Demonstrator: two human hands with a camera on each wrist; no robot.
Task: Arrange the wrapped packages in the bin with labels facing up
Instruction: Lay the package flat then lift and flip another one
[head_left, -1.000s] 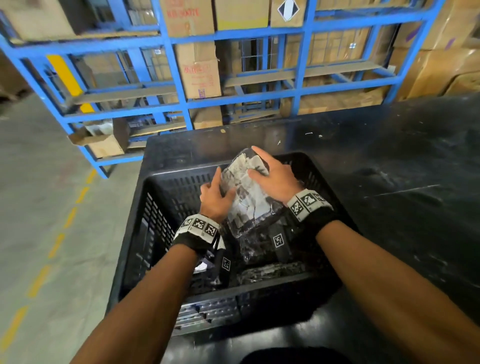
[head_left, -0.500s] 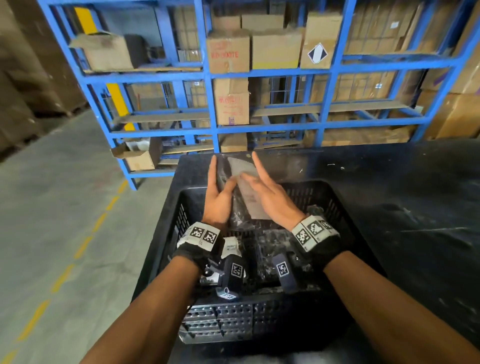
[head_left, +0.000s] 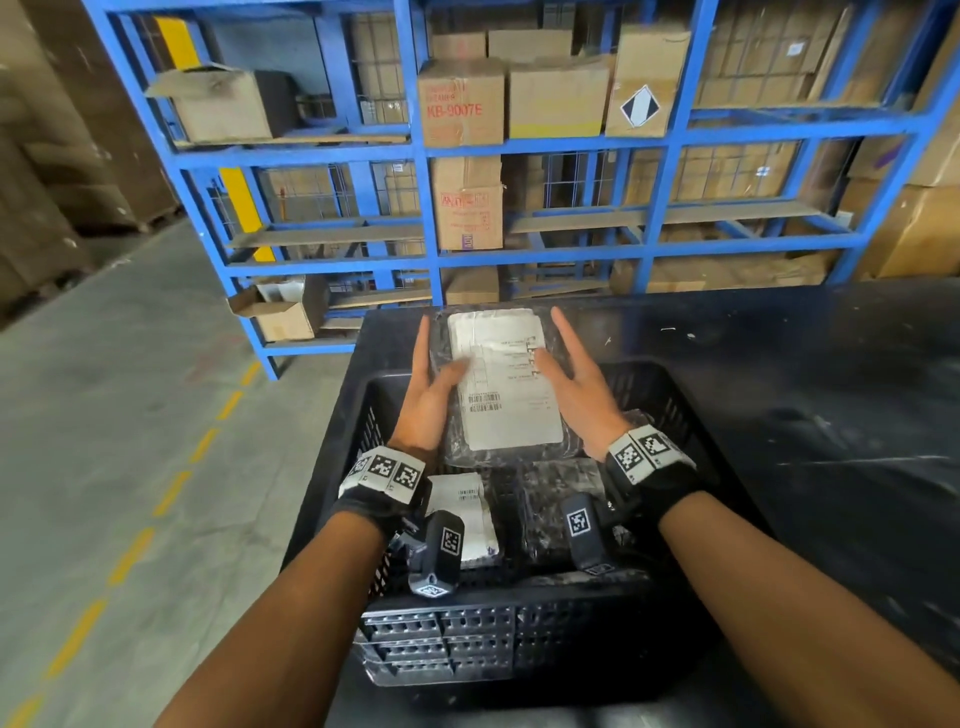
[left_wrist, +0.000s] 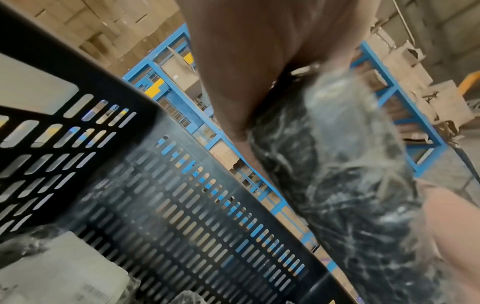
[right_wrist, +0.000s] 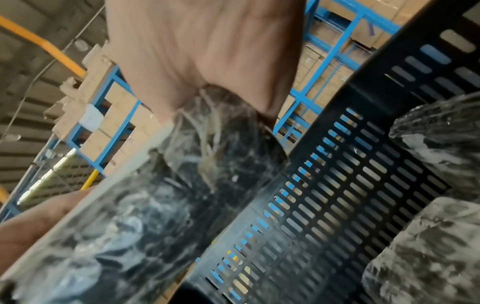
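Package (head_left: 506, 384), label up, apparently clasped between both hands' fingers (head_left: 422, 345).

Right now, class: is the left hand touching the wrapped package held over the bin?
Touching. The head view shows the left hand with its thumb on the wrapped package.

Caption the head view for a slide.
Both hands, left and right, hold a wrapped package label-up above the black bin.

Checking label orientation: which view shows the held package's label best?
Head view: the label on the held package faces up, barcode visible. Both wrist views show only its black wrapped underside, no label.
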